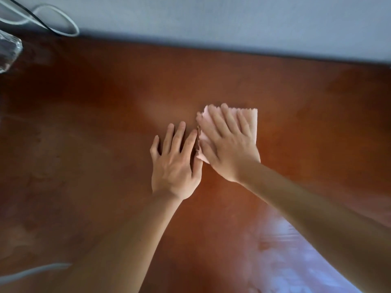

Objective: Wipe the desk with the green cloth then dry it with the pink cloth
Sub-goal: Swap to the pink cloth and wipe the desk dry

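The desk [88, 127] is the biggest thing we see. It is brown and shiny, and it fills most of the view. Its far edge meets a pale blue wall [211, 20]. There is a bright shine on it, near our right arm.

Next come our two hands. Our right hand [227, 144] lies flat on the pink cloth [250, 121], with the fingers straight and spread out. It presses down on the cloth and does not curl around it. Our left hand [174, 161] lies flat on the bare desk, just beside the right hand. Its fingers are straight and spread too, and it holds nothing. Its first finger reaches the left edge of the cloth.

The pink cloth is folded into a small square. It sits under our right hand, and its far edge and right side peek out past the fingers.

Far off to the left of both hands, white and black cords [53, 20] loop by the wall. Something clear and shiny [8, 51] sits at the left edge, too blurry to tell.
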`<state>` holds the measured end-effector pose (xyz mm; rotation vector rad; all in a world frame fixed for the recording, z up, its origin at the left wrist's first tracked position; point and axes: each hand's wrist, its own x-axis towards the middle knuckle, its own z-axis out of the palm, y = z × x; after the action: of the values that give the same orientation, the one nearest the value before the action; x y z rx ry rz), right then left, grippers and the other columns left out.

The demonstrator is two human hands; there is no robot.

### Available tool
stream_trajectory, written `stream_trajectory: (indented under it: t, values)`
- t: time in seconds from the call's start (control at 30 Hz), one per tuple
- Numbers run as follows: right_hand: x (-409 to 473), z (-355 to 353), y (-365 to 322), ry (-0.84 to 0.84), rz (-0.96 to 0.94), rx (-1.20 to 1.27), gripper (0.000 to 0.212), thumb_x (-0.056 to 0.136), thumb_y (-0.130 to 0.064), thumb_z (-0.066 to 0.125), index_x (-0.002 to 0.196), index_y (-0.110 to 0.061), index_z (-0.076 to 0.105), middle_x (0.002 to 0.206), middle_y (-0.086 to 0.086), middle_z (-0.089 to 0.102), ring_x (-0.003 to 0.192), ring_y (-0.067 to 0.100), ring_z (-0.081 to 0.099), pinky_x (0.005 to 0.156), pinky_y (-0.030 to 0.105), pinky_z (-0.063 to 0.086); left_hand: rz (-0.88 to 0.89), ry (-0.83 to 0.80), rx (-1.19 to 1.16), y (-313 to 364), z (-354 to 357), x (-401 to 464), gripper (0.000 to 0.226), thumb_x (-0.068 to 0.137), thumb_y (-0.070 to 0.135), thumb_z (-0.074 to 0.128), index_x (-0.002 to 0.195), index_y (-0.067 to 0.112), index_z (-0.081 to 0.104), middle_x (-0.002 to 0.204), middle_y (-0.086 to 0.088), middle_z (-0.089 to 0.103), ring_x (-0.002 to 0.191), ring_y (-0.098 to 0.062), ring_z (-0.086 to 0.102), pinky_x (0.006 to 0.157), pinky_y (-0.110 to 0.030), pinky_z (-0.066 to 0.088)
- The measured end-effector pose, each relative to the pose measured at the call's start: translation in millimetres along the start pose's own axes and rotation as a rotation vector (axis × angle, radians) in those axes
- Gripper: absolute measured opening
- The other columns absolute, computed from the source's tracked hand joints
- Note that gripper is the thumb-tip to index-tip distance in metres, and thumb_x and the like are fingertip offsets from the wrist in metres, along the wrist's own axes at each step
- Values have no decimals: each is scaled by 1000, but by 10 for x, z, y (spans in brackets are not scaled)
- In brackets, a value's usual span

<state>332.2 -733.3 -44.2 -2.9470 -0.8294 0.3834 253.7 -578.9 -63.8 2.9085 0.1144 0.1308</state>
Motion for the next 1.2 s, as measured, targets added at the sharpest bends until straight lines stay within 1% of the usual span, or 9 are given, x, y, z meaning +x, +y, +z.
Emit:
stream_trajectory:
  t: [0.1, 0.17, 0.3, 0.43, 0.63, 0.73, 0.87, 1.0, 1.2]
  values:
    - [-20, -32, 81, -58, -99, -3, 66, 102, -57, 5, 164, -33, 12, 172, 2, 7, 159, 27, -1, 127, 49, -5, -6, 12, -15, 4, -1, 7, 48, 105, 40, 37, 148, 23, 47, 161, -8, 39, 152, -29, 29, 121, -55, 17]
    - [121, -75, 232, -57, -106, -35, 67, 101, -57, 3, 164, -35, 7, 172, 1, 4, 159, 26, -3, 127, 50, -6, -2, 10, -15, 12, -1, 7, 49, 103, 39, 37, 148, 21, 48, 161, -8, 40, 152, -29, 29, 121, -55, 18]
    - [713, -249, 601, 21, 59, -36, 64, 103, -54, 3, 164, -35, 4, 173, 1, 3, 159, 27, -3, 127, 49, -3, 1, 11, -9, 9, 7, 12, 50, 101, 38, 39, 147, 22, 49, 161, -8, 39, 152, -30, 29, 121, -55, 17]
    - [1127, -363, 604, 74, 246, 50, 59, 106, -51, 10, 163, -35, 10, 173, -2, 3, 159, 25, -3, 127, 49, -4, 9, 34, -5, -8, 37, 11, 49, 100, 38, 42, 146, 22, 49, 160, -9, 41, 151, -30, 31, 120, -55, 18]
    - [492, -172, 270, 31, 25, 7, 66, 102, -51, 1, 165, -30, 5, 173, 4, 5, 159, 29, -2, 127, 52, 0, 8, 47, 0, -17, 67, 10, 50, 100, 39, 41, 146, 23, 46, 160, -8, 40, 152, -28, 29, 121, -55, 17]
    - [20, -66, 381, -10, -31, 5, 66, 102, -54, 4, 164, -33, 8, 173, 1, 6, 159, 27, -1, 127, 49, -7, 9, 41, 2, -15, 59, 2, 49, 100, 39, 40, 147, 23, 46, 161, -7, 39, 153, -28, 27, 121, -54, 16]
    - [92, -145, 812, 2, 84, -18, 66, 101, -55, 1, 164, -36, 4, 173, 0, 3, 159, 26, -3, 126, 47, -7, 2, 34, -4, -18, 46, 1, 50, 100, 39, 39, 147, 23, 45, 161, -7, 39, 153, -28, 27, 121, -54, 15]
    - [595, -288, 1051, 83, 271, 50, 62, 103, -53, 8, 163, -37, 10, 173, -1, 5, 159, 25, -2, 127, 47, -4, 3, 51, -5, -17, 61, 6, 49, 100, 39, 40, 146, 23, 47, 160, -8, 40, 152, -28, 29, 120, -55, 16]
    - [600, -297, 888, 78, 249, 81, 61, 105, -51, 9, 164, -34, 10, 173, 0, 5, 159, 27, -3, 126, 49, -4, -8, -3, 11, 6, 26, 4, 50, 101, 39, 39, 147, 21, 46, 161, -9, 38, 153, -29, 26, 120, -55, 14]
